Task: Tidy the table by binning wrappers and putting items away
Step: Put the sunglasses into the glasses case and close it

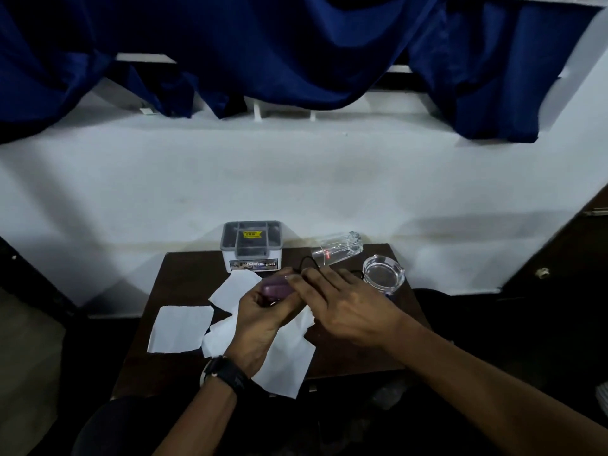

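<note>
While the left hand [260, 311] curls round a small purple case [274, 288], thumb over its top, the case is held just above the dark table [184, 268]. White paper scraps [181, 329] lie under the case, nearer the person and out to its left. The right hand [345, 304] comes in from the case's right, its fingers stretched toward the case's far end. I cannot tell whether they pinch the thin black cord [306, 260] that loops just beyond the case.

Right of the case and slightly farther stands a clear glass ashtray [383, 274]. Beyond the case a drinking glass [337, 250] lies on its side, and beyond it to the left sits a grey-lidded white box [251, 245].

The likely trouble is the cord. It runs close by the toppled glass, so a sharp tug on the case might drag it against the glass and set that rolling toward the table's far edge. A sweeping forearm could also push the loose scraps off the near side.
</note>
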Tool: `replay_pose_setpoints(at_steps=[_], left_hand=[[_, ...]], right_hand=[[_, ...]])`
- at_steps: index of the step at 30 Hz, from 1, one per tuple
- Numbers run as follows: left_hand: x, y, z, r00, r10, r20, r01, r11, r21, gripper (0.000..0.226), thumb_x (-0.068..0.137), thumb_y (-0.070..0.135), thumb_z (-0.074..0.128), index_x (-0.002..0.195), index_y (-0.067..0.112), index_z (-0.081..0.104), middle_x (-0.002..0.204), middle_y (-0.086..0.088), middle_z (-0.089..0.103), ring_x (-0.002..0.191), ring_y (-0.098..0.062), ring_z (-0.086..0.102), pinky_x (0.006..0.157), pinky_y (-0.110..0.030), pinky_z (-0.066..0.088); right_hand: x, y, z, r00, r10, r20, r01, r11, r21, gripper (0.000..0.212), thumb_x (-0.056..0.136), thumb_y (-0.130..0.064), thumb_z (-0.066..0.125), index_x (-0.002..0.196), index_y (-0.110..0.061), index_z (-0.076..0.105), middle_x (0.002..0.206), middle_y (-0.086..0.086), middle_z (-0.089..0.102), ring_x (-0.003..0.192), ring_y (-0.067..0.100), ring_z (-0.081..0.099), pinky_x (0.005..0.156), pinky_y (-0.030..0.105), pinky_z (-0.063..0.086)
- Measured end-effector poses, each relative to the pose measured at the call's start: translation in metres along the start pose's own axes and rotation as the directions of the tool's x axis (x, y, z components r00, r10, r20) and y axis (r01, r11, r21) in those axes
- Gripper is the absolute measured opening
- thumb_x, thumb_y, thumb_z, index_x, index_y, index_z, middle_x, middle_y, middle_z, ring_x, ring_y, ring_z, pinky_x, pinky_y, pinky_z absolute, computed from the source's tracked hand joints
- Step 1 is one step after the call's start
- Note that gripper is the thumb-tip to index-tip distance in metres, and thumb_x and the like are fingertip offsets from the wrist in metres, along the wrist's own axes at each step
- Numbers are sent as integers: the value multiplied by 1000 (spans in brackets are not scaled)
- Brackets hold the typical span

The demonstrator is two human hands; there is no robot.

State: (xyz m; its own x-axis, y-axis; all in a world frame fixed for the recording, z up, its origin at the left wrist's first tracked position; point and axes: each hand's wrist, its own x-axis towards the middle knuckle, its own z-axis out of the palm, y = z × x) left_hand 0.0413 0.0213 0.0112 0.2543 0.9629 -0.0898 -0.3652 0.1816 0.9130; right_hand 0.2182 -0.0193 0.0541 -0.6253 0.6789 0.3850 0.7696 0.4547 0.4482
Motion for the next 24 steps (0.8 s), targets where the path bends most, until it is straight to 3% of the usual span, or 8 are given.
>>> replay_pose_setpoints(at_steps=[4, 8, 10, 13, 15, 16, 20, 24], left_hand=[[7, -3, -1, 1000, -17, -11, 17, 1000, -14, 69, 54, 28, 90, 117, 8, 74, 110, -22, 76, 107, -33, 73, 86, -30, 62], [10, -5, -1, 999, -3, -40, 4, 999, 33, 46, 72, 14, 84, 117, 8, 73, 105, -14, 79, 109, -37, 72, 84, -29, 62], [9, -5, -1, 1000, 5, -28, -4, 1000, 28, 53, 73, 14, 88, 123, 10, 71, 111, -13, 78, 112, -33, 72, 90, -33, 60], [11, 0, -6, 1000, -8, 0, 8, 996, -84, 82, 63, 12, 95, 137, 14, 61, 123, -12, 73, 115, -25, 69, 97, -37, 58], [13, 5, -11, 998, -9, 59, 19, 985, -169, 95, 56, 14, 99, 141, 10, 56, 126, -14, 71, 118, -26, 68, 96, -35, 58], [13, 8, -13, 996, -9, 88, 26, 981, -190, 97, 56, 15, 99, 142, 8, 55, 129, -15, 70, 119, -26, 68, 97, -35, 58], [10, 11, -14, 990, 9, 144, 13, 989, -148, 83, 65, 6, 82, 143, 11, 52, 135, -14, 68, 125, -26, 66, 100, -33, 56], [10, 8, -20, 990, 11, 143, 6, 993, -119, 86, 62, 13, 95, 138, 7, 55, 131, -18, 69, 124, -31, 65, 101, -37, 56]], right_hand=[[7, 3, 3, 999, -37, 9, 36, 999, 37, 40, 97, -16, 43, 136, -7, 41, 119, 31, 64, 100, 48, 67, 76, 53, 61], [14, 5, -1, 1000, -20, 14, 19, 996, 83, 30, 96, -16, 40, 126, -10, 42, 115, 31, 66, 93, 46, 69, 67, 51, 62], [19, 9, -1, 1000, -21, -5, 21, 994, 107, 33, 93, -15, 48, 124, -11, 43, 114, 24, 67, 89, 40, 69, 64, 46, 61], [21, 23, -5, 995, 101, 14, -100, 932, 348, 45, 92, -23, 64, 132, -15, 44, 122, 11, 68, 102, 30, 68, 85, 40, 59], [16, 31, -9, 972, 207, 114, -236, 810, 537, 56, 96, -41, 64, 143, -18, 45, 144, 4, 57, 129, 19, 56, 109, 31, 44], [12, 34, -9, 955, 248, 160, -293, 727, 621, 59, 95, -45, 66, 145, -19, 47, 149, -1, 51, 136, 13, 49, 114, 25, 38], [-1, 43, -1, 873, 385, 300, -438, 346, 830, 52, 85, -28, 82, 133, -22, 65, 134, -7, 62, 125, 7, 59, 102, 29, 52], [2, 40, 3, 720, 519, 461, -511, -53, 858, 37, 82, -19, 84, 116, -25, 71, 116, -11, 74, 112, 4, 68, 95, 24, 55]])
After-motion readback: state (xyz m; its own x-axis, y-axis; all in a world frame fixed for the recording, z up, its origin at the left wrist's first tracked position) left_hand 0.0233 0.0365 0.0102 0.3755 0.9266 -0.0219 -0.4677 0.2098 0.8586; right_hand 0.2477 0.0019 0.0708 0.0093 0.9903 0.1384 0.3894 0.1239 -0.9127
